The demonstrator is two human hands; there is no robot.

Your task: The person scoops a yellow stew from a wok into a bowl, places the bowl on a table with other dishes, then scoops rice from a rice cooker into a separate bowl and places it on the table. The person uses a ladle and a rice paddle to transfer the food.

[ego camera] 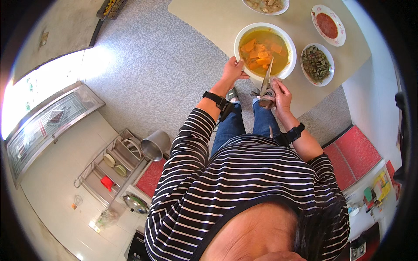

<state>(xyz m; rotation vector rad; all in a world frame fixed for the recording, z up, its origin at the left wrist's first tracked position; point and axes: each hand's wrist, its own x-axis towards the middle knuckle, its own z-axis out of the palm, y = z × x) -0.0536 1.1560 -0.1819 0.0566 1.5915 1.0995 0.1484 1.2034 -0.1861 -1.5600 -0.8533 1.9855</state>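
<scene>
A large white bowl [291,67] of yellow soup with orange chunks, perhaps pumpkin, sits at the near edge of the table [209,16]. At the bowl's left rim is my left hand [234,70], thumb on the rim and fingers beneath. My right hand [281,93] grips a bunched greyish-brown cloth [267,99] at the bowl's near side. A metal utensil [267,78], seemingly a ladle or spoon, slants from the cloth up over the soup; whether my fingers hold it too is unclear.
On the table are an oval dish of dark green food [316,64], a flowered dish of red sauce [327,26] and a bowl of pale food [267,5]. A metal rack [114,163] with a steel pot [155,145] stands left of me. Red-topped surfaces [354,156] lie behind right.
</scene>
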